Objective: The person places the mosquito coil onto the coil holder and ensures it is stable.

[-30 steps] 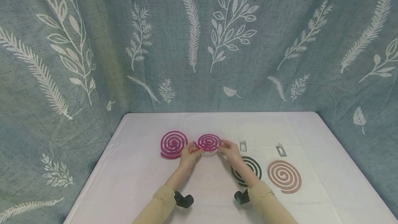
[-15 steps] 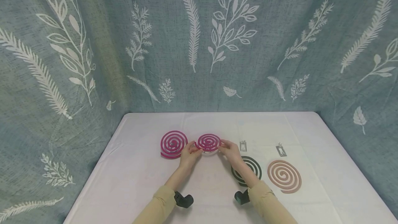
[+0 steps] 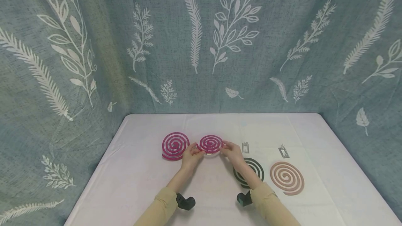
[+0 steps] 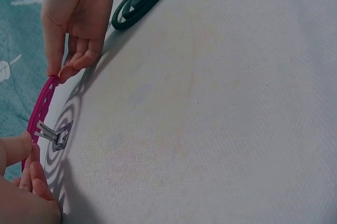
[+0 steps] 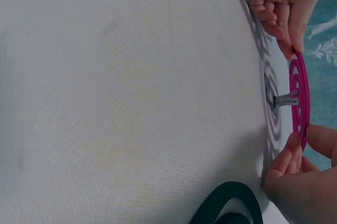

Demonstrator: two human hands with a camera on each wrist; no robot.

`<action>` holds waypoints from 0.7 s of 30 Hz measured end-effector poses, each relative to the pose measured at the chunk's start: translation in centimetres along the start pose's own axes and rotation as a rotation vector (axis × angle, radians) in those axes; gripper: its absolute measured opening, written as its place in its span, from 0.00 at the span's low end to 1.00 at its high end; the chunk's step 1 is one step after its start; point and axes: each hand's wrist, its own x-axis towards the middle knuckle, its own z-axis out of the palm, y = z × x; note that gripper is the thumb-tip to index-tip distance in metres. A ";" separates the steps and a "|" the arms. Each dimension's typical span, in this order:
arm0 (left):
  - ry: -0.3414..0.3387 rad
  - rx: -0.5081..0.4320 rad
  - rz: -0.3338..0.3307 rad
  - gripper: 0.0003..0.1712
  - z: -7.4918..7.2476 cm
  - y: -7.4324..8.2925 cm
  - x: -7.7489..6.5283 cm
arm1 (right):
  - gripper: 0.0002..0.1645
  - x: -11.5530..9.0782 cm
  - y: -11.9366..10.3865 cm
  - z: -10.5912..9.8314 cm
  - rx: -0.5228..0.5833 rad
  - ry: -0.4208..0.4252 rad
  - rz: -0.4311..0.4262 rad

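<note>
Between them, my left hand (image 3: 190,158) and right hand (image 3: 233,153) hold a magenta mosquito coil (image 3: 211,143) level by opposite edges. Thumb and fingertips pinch the rim on each side, as both wrist views show. Directly underneath, a small metal coil stand (image 4: 62,137) rests on the cloth, its upright prongs reaching up to the coil's middle. In the right wrist view the prongs of this stand (image 5: 284,99) meet the coil's underside. The coil stays raised above the table, casting a spiral shadow on it.
A second magenta coil (image 3: 175,145) lies left of my left hand. A dark green coil (image 3: 261,170) lies partly under my right forearm, with a brown coil (image 3: 286,176) farther right. Two more metal stands sit behind them on the white table (image 3: 125,184); a patterned curtain (image 3: 201,90) hangs beyond.
</note>
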 end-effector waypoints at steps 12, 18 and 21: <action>0.005 0.001 -0.004 0.35 -0.1 -0.1 0.0 | 0.27 0.0 0.1 0.1 -0.001 -0.001 -0.005; 0.012 0.002 0.000 0.34 -0.1 -0.3 0.1 | 0.28 -0.2 0.0 0.1 -0.003 -0.004 -0.007; 0.011 -0.005 0.002 0.33 -0.1 -0.3 0.1 | 0.27 -0.2 0.0 0.1 -0.004 0.000 -0.013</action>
